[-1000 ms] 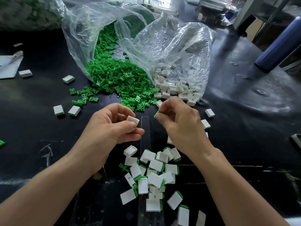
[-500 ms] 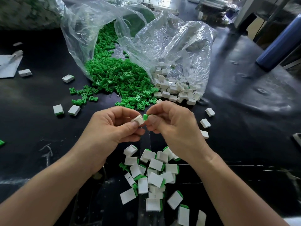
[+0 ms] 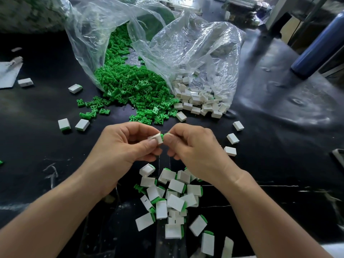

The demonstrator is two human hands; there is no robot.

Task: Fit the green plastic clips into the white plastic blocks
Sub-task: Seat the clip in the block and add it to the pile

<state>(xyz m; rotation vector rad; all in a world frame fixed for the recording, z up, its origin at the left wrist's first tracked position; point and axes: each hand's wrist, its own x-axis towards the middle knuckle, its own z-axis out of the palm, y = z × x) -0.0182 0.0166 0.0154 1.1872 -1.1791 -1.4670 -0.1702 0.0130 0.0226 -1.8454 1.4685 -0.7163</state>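
My left hand pinches a white plastic block between thumb and fingers above the black table. My right hand pinches a green clip and holds it against the block's right end; the two parts touch. A heap of loose green clips spills from a clear bag, and loose white blocks spill from a second clear bag to its right. Below my hands lies a pile of white blocks with green clips in them.
Single white blocks lie scattered on the black table at left and right. A dark blue bottle stands at the far right. A white sheet lies at the left edge.
My hands have come together: the right hand carried the green clip left to the white block in my left hand, and the clip now sits against the block's end.
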